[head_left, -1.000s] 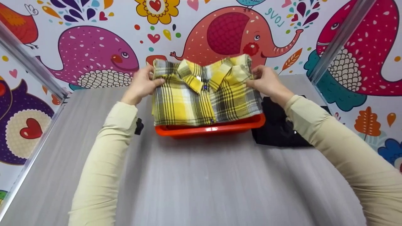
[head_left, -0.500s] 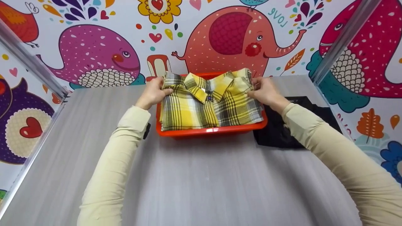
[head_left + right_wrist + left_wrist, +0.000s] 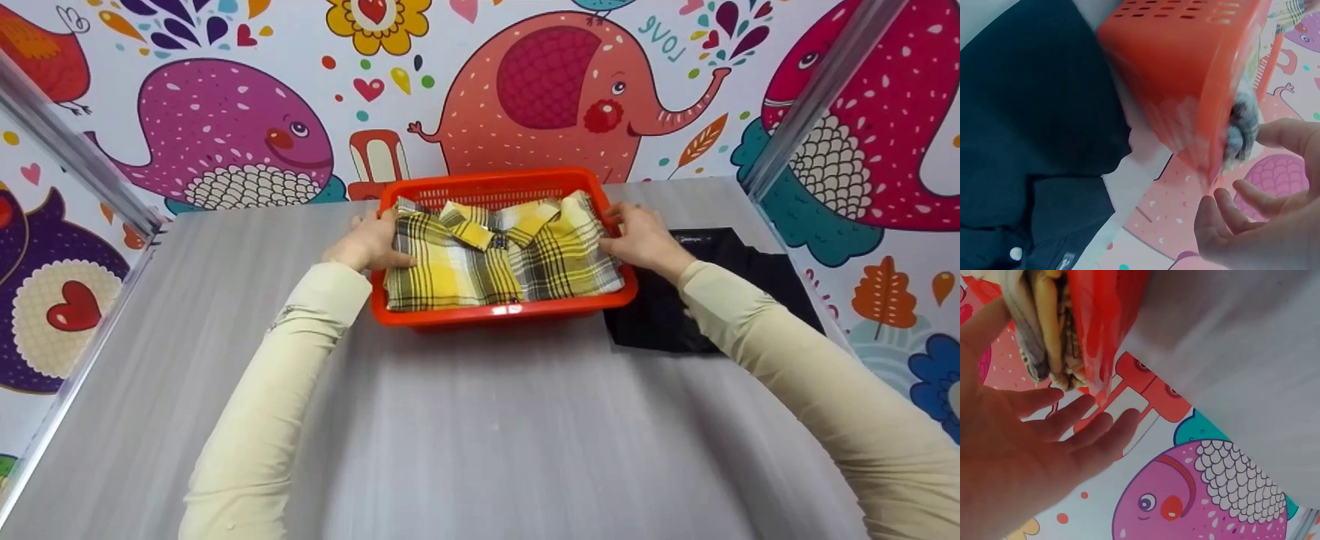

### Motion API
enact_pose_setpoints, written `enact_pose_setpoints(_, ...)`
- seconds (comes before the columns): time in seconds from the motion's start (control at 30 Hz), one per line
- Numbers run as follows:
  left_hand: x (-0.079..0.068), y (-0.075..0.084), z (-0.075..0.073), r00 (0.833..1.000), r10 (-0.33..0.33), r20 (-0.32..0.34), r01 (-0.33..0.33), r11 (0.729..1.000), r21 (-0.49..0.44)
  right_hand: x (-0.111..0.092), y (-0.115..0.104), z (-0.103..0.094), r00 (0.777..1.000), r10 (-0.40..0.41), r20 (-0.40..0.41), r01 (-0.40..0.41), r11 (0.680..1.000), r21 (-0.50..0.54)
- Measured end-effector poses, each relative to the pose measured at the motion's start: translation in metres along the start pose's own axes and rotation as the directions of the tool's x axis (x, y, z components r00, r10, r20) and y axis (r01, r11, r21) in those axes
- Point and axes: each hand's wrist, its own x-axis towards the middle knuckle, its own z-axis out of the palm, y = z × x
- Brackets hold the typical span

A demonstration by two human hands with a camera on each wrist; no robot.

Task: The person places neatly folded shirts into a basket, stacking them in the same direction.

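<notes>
A folded yellow plaid shirt (image 3: 457,274) lies inside the red plastic basket (image 3: 465,313), its collar toward the far side. My left hand (image 3: 364,244) is at the basket's left rim, thumb over the shirt's edge. In the left wrist view, the fingers of my left hand (image 3: 1033,450) are spread loosely beside the folded cloth (image 3: 1044,326) and the rim. On the opposite side, my right hand (image 3: 643,240) stands at the right rim. The right wrist view has my right hand (image 3: 1280,208) with relaxed fingers, its thumb against the shirt's folded edge (image 3: 1244,124).
A black garment (image 3: 667,315) with a white button lies flat on the table, right of the basket and partly under the right forearm. Grey tabletop (image 3: 487,435) extends in front. A cartoon-printed wall (image 3: 390,90) stands close behind the basket.
The shirt has gone down from above the basket into it, uncovering the far rim. Both hands have lowered with it, and their pinch on its sides has loosened.
</notes>
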Motion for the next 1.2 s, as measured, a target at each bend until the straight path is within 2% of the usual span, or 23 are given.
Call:
enact_pose_setpoints(0.13,-0.004,-0.007,0.006,1.000,-0.016,-0.024,0.015,0.999,-0.028,-0.005,0.012,-0.005,1.000,0.012,0.013,-0.012,1.000,0.020)
enact_pose_setpoints(0.3,-0.007,-0.019,0.015,0.998,-0.048,-0.029,0.046,0.997,-0.067,-0.011,0.032,-0.010,1.000,0.003,-0.016,-0.003,1.000,0.027)
enact_pose_setpoints(0.47,-0.011,-0.023,0.022,0.996,-0.029,-0.079,0.024,0.997,-0.071,-0.019,0.055,-0.016,0.999,0.026,-0.047,-0.026,1.000,0.001)
enact_pose_setpoints(0.7,-0.017,-0.003,0.029,0.984,0.039,-0.176,-0.040,0.999,-0.002,-0.036,0.088,-0.020,0.996,0.066,-0.057,-0.066,0.998,-0.003)
enact_pose_setpoints(1.0,-0.025,0.017,0.036,0.978,0.093,-0.187,-0.086,0.995,0.048,-0.054,0.112,-0.017,0.998,0.027,-0.060,-0.027,1.000,0.008)
enact_pose_setpoints(1.2,-0.037,0.027,0.036,0.963,0.144,-0.229,-0.132,0.989,0.069,-0.061,0.127,-0.019,0.998,0.019,-0.063,-0.017,1.000,0.021)
